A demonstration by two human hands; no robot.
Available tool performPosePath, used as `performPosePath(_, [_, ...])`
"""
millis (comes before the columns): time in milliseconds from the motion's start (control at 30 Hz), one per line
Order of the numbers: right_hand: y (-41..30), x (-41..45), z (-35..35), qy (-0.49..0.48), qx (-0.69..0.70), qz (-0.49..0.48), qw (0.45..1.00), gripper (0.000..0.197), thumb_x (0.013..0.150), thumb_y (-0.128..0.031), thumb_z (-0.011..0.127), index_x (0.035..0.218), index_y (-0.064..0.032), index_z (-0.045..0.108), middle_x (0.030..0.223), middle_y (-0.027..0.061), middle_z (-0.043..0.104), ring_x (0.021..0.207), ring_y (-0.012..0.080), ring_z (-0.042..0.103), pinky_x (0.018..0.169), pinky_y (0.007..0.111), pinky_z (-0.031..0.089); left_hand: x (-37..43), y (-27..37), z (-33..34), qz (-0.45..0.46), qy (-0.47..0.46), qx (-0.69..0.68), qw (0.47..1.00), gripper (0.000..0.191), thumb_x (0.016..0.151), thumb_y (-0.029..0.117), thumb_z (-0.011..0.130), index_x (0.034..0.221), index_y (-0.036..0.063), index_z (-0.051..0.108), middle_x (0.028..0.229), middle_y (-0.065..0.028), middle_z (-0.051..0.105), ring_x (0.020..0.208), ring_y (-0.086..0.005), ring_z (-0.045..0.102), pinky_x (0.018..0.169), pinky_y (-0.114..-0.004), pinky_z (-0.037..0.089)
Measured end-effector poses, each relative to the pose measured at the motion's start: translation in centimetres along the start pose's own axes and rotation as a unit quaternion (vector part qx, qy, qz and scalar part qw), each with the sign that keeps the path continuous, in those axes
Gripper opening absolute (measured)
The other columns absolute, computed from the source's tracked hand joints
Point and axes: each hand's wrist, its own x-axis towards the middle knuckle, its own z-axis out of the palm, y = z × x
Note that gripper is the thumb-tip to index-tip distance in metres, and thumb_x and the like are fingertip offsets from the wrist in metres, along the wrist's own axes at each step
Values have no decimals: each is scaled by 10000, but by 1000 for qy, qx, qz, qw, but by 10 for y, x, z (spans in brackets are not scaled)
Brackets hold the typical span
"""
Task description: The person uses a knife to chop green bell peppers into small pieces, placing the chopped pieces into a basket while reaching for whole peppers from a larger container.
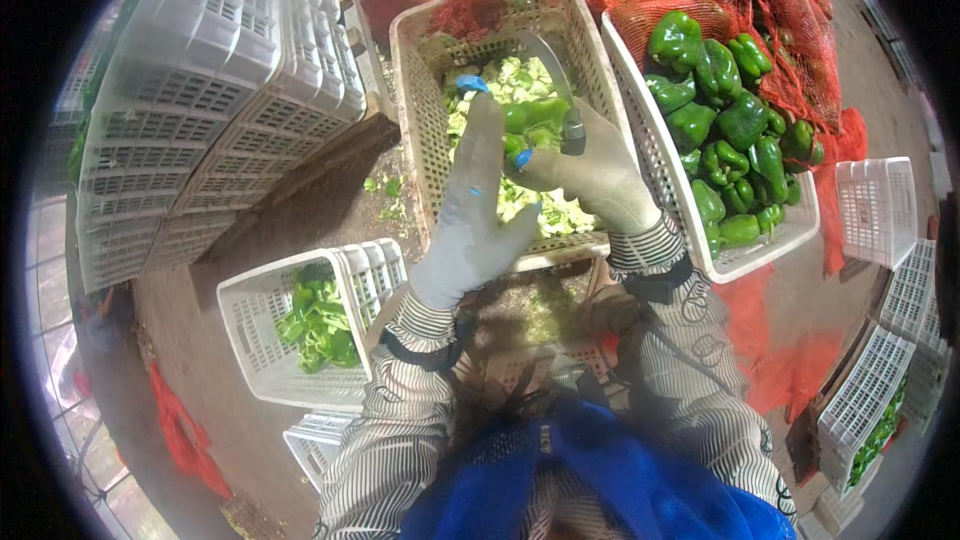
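My right hand (592, 180), in a pale knit glove with a blue fingertip, grips the dark handle of a knife with a curved blade (555, 67). Against its fingers lie green bell pepper pieces (540, 116); whether the hand also holds them is unclear. My left hand (469, 217), gloved and blue at the fingertips, has its thumb spread from its straight fingers, beside the pepper pieces, with nothing visibly held. Both hands are over a dirty white plastic crate (409, 127), whose bottom is covered with pale green pepper cores (555, 217).
At the right, a white crate (731, 270) holds whole green bell peppers (742, 120), with red mesh sacks (787, 30) behind. A white crate (247, 352) at lower left contains cut peppers (319, 322). Tall stacked crates (225, 90) stand on the left. Red netting (795, 360) lies on the floor.
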Motion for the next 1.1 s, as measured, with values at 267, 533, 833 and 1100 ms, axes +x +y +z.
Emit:
performPosePath(267, [10,3,11,-12,-271,-63,960,614,703,-243,829,1233,-7,628,1012,115,703,964,174,680,855,321,531,12,-6,6,-307,94,-324,890,693,881,137,744,1478,-21,431,1368,-166,558,1176,-226,594,997,-320,494])
performPosePath(533, [13,-3,27,4,-269,-72,961,604,704,-364,796,1194,-47,643,948,149,687,857,277,692,780,385,549,-11,-19,18,-185,121,-277,935,420,932,199,695,1276,-18,590,1129,-86,666,1003,-140,638,886,-272,525])
performPosePath(833, [23,-4,36,24,-264,-103,959,546,703,-346,782,1095,7,642,826,152,669,765,289,693,716,384,545,-11,-24,22,-195,188,-344,899,511,927,376,749,1212,-13,578,1043,-69,645,975,-117,627,848,-281,533])
performPosePath(1100, [7,5,-7,102,144,28,984,347,974,-269,573,1180,1,647,919,27,670,739,92,607,648,231,498,-5,-17,0,-161,215,-393,879,351,1070,302,515,1205,-6,614,1100,-118,682,1018,-179,677,856,-325,581])
